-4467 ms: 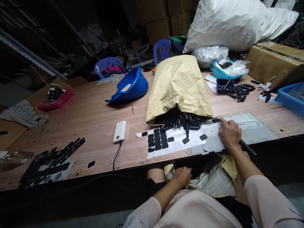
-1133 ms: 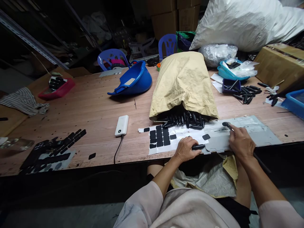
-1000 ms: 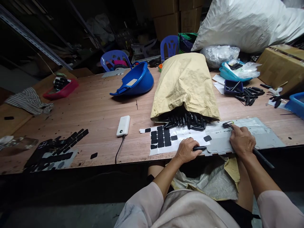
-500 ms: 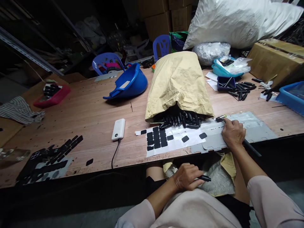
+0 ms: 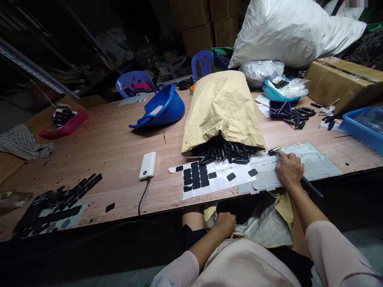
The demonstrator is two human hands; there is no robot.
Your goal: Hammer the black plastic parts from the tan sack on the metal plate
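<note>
My right hand [image 5: 289, 170] rests on a grey sheet [image 5: 317, 163] at the table's front edge, closed round a small hammer [image 5: 273, 151] whose dark handle sticks out behind the wrist. My left hand [image 5: 225, 223] is below the table edge, fingers curled down into a crumpled bag [image 5: 266, 227] on my lap; what it holds is hidden. A white sheet with black pads [image 5: 197, 177] lies left of the right hand. Behind it, a tan sack [image 5: 223, 107] spills several black parts [image 5: 226, 152].
A white power bank [image 5: 147, 165] with its cable lies left of the pads. A tipped blue basin [image 5: 161, 108], red tray [image 5: 62, 123], black strips [image 5: 56, 199], a blue bin [image 5: 363, 127], cardboard box [image 5: 338, 77] and big white sack [image 5: 293, 32] ring the wooden table [image 5: 107, 147].
My left hand carried a black part from the table edge down to my lap and has now pushed into the bag. The right hand stays on the hammer.
</note>
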